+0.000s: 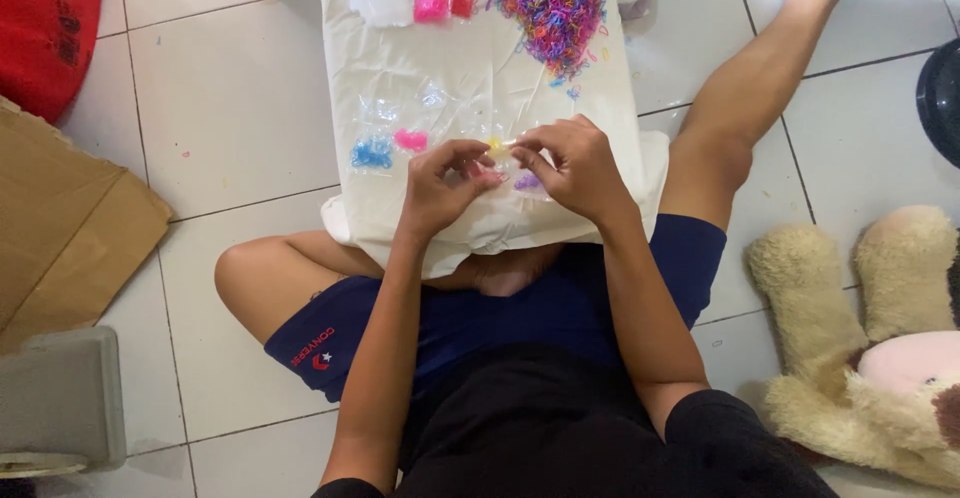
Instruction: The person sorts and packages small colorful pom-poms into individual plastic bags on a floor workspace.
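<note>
I sit on a tiled floor with a white cloth [450, 78] spread in front of me. My left hand [440, 183] and my right hand [572, 163] meet over the cloth's near edge, and both pinch a small clear plastic bag with a yellow bit [497, 146] between the fingertips. A tiny purple packet [527, 183] lies under my right hand. To the left lie a pink packet [410, 140] and a blue packet [372, 153]. A heap of colourful small rubber bands [552, 3] sits at the far end of the cloth.
Pink and red packets [440, 0] and clear bags lie at the cloth's far end. Flat cardboard [60, 218] and a red bag [45, 28] are on the left, a grey box [60, 398] at lower left. A plush toy [870, 348] lies at right.
</note>
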